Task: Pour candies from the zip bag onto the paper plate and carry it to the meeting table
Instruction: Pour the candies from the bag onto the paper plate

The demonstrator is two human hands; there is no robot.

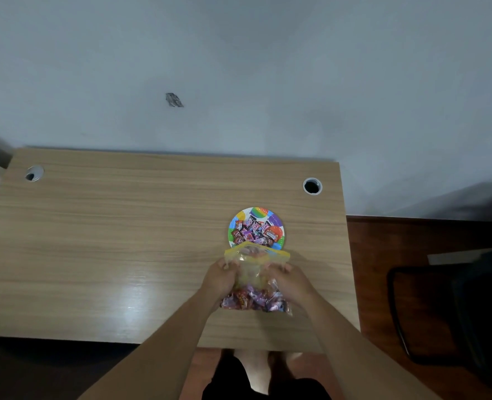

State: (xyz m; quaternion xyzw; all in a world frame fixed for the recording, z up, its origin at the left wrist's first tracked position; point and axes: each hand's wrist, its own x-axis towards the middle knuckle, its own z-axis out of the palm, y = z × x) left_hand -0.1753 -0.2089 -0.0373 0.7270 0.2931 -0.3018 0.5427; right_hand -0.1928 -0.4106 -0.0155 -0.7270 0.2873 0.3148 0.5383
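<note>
A colourful paper plate [276, 219] lies on the wooden desk, right of centre, with a pile of wrapped candies [253, 232] on it. Just in front of the plate I hold a clear zip bag [255, 269] with a yellow top edge. Its open mouth points at the plate's near rim. More wrapped candies [253, 300] sit bunched in the bag's near end. My left hand [220, 280] grips the bag's left side and my right hand [289, 281] grips its right side.
The wooden desk [123, 241] stands against a pale wall and has two round cable holes [312, 186] [34, 173]. A dark chair [452, 310] stands to the right on the reddish floor. My legs show below the desk's front edge.
</note>
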